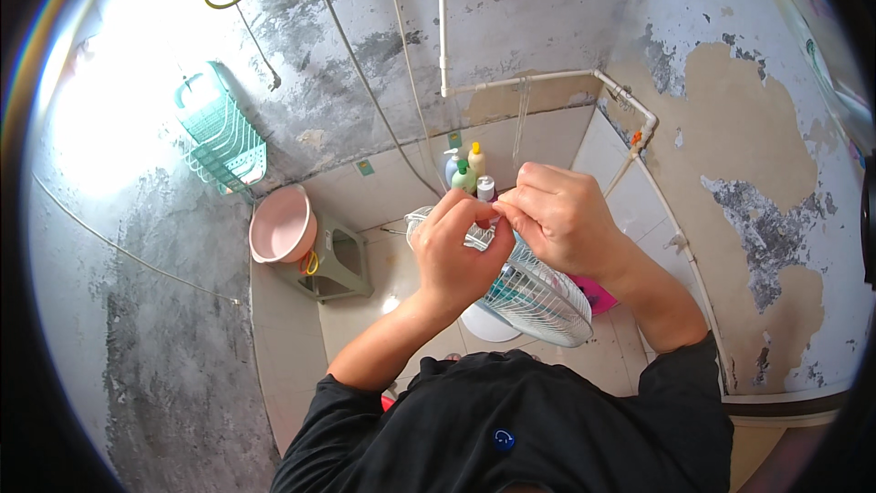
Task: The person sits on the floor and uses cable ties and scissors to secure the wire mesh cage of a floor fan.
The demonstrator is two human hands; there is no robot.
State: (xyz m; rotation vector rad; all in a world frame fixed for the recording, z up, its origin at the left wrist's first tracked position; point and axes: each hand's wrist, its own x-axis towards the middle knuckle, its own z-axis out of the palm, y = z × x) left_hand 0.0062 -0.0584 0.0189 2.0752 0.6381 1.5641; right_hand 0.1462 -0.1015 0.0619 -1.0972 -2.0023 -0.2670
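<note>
A white wire fan grille (538, 297) of an electric fan tilts up in front of me, its round white base (488, 324) on the tiled floor. My left hand (456, 251) grips the grille's upper rim with the fingers curled over it. My right hand (561, 215) is closed right beside it, fingertips pinching at the same spot on the rim. What the fingertips hold there is too small to tell.
A pink basin (281, 224) leans on a grey-green step stool (333, 265) at the left. Several bottles (467, 173) stand by the back wall. A teal wire rack (219, 132) hangs on the wall. White pipes (547, 78) run along the walls. A pink object (595, 294) lies behind the fan.
</note>
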